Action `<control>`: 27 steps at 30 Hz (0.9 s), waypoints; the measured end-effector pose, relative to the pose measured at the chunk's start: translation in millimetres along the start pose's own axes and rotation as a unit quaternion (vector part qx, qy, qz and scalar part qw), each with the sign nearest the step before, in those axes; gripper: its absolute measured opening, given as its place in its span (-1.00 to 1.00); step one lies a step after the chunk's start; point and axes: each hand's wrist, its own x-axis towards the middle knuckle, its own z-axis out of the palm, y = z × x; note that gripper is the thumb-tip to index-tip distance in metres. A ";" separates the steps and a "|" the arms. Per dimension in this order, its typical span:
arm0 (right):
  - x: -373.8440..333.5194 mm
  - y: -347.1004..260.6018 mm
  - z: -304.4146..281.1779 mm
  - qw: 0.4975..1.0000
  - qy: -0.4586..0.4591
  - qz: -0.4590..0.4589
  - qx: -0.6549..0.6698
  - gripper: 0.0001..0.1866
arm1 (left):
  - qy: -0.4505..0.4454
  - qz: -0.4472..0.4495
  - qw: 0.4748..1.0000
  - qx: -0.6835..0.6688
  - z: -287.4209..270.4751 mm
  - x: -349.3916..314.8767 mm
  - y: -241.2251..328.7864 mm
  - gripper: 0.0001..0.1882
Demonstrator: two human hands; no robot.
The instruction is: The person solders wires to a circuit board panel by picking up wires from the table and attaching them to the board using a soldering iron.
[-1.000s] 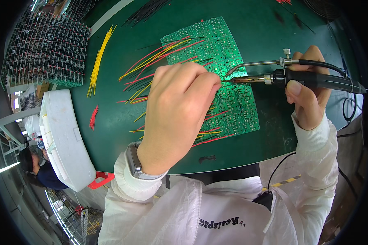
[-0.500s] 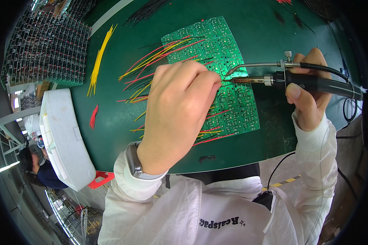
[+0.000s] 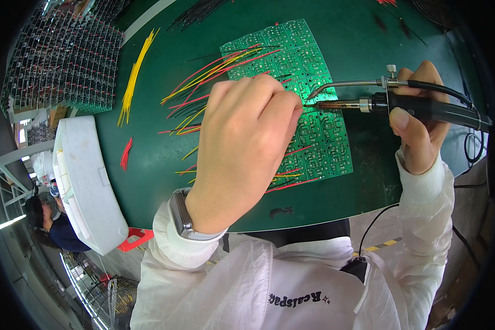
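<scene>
A green panel of circuit boards [image 3: 322, 151] lies on the table, with red, yellow and black wires [image 3: 217, 65] standing out from it to the left. My left hand [image 3: 247, 140] reaches over the panel, thumb and finger pinched on a thin wire, whose dark end barely shows at the fingertips. My right hand [image 3: 421, 124] is wrapped round the black handle of a soldering iron [image 3: 341, 104]. Its hot tip meets the board right beside my left fingertips. A thin metal feed tube [image 3: 349, 84] clamped to the iron curves down to the same spot.
Loose yellow wires [image 3: 136, 77], a small red wire bundle [image 3: 126, 154] and black wires [image 3: 197, 14] lie on the green table [image 3: 165, 192]. At left stand a white bin [image 3: 88, 181] and stacked boards [image 3: 63, 60]. Black cables [image 3: 473, 148] trail at right. Another person [image 3: 63, 228] sits far left.
The panel, the soldering iron and both hands have shifted slightly to the right together. The left pinch and the right grip stay as they were, the tip still at the board.
</scene>
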 end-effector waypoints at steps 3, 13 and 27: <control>-0.7 0.2 0.3 1.000 0.003 0.011 0.000 -0.74 | -0.003 -0.004 1.000 0.000 -0.9 0.4 -0.1 -0.84; 0.3 2.1 -6.1 0.998 0.035 0.022 0.045 -0.72 | -0.008 -0.012 1.000 -0.001 -1.8 0.1 0.2 -0.85; 4.1 6.6 -13.8 0.993 0.101 0.000 0.059 -0.71 | 0.009 -0.030 0.999 -0.015 -7.0 -4.5 3.7 -0.73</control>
